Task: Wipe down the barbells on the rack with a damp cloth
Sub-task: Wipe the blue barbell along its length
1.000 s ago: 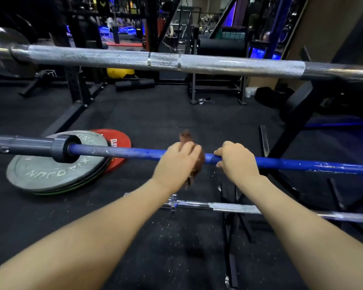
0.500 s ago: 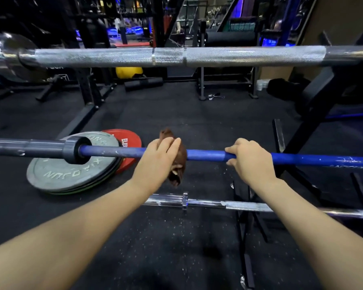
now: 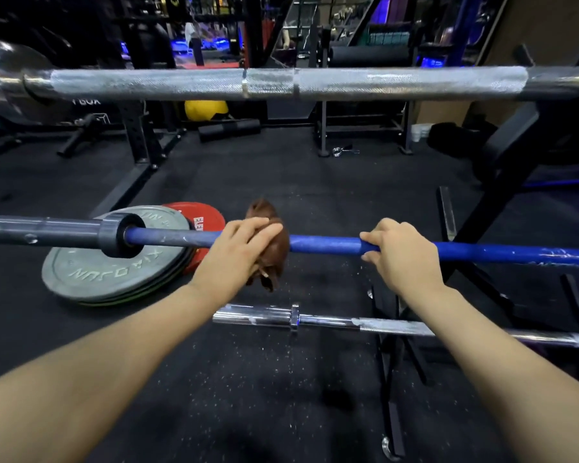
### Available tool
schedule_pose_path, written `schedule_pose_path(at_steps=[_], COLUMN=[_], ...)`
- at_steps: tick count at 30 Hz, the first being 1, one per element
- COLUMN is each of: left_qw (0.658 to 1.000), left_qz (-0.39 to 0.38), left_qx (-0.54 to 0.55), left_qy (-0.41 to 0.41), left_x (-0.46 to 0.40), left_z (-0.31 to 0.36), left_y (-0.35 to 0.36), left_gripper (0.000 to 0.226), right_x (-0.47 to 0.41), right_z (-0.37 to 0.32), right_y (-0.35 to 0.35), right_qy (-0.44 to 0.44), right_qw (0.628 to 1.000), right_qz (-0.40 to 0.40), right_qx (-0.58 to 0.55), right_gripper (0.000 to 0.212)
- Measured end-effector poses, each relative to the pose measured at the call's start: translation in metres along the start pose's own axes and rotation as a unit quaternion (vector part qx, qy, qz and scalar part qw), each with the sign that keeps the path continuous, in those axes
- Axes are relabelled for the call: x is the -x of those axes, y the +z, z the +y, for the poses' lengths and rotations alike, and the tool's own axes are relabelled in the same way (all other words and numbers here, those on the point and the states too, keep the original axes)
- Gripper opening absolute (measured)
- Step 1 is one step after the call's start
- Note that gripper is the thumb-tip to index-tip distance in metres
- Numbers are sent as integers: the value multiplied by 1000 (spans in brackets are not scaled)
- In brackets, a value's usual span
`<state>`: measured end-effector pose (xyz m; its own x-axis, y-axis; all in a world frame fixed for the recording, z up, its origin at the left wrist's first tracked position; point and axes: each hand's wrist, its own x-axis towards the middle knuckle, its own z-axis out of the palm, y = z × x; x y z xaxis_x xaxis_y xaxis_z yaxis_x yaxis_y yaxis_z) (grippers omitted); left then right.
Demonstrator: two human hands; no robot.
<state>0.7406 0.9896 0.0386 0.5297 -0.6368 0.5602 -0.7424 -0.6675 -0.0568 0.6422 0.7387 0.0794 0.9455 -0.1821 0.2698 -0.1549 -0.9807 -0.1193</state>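
A blue barbell (image 3: pixel 325 244) lies level across the middle of the view, with a grey sleeve and collar at its left end. My left hand (image 3: pixel 236 255) holds a brown cloth (image 3: pixel 272 248) wrapped over the blue shaft, left of centre. My right hand (image 3: pixel 401 255) grips the bare shaft further right. A thick knurled silver barbell (image 3: pixel 281 83) crosses the view above. A thinner chrome barbell (image 3: pixel 315 320) rests lower, nearer me.
Grey and red weight plates (image 3: pixel 114 265) lie stacked on the black rubber floor at left. Black rack legs (image 3: pixel 391 379) stand below the bars at right. Squat stands, a yellow ball (image 3: pixel 206 110) and a foam roller (image 3: pixel 229 128) sit behind.
My left hand has slid the cloth leftward along the blue shaft, away from my right hand. The right hand keeps its grip on the bar.
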Motion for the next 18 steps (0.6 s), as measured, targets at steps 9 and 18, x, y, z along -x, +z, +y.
schedule_pose_path(at_steps=[9, 18], left_qw=[955, 998], left_qz=[-207, -32], left_qx=[116, -45], left_qy=[-180, -14], left_x=[-71, -7], left_z=[1, 14], left_y=[-5, 2], left_gripper=[46, 79], right_x=[2, 1], right_z=[-1, -1], right_y=[-1, 1], right_qy=[11, 10], right_qw=[1000, 1000], right_qz=[-3, 1], right_qx=[-3, -7], right_gripper=[26, 28])
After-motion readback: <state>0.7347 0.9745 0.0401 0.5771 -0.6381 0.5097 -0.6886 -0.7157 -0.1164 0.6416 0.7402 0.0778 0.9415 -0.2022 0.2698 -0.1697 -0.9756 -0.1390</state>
